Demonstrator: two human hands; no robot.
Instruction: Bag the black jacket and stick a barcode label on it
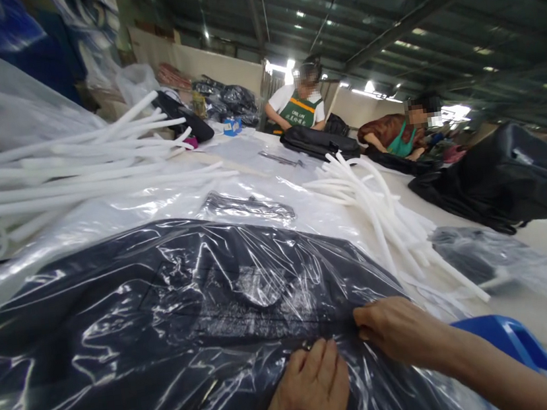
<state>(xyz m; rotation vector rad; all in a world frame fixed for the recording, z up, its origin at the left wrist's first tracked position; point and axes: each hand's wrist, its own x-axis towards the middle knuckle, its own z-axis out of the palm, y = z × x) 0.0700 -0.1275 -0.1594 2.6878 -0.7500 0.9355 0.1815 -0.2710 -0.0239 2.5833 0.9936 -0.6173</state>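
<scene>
A large dark item in a glossy clear plastic bag [244,288] lies spread across the table in front of me; the fabric looks like that of a bag, but its exact kind is hidden by the shine. My left hand [310,387] lies palm down on the plastic, its fingers stretched out and pressing the surface. Just to the right, my right hand [388,330] is closed, with fingers curled in and gripping the plastic over the dark item.
White flexible tubes lie in a bundle at left [99,166] and another at right [378,205]. A black bag [508,169] stands at far right, near a blue plastic container [510,342]. Two co-workers [298,105] handle black bags across the table.
</scene>
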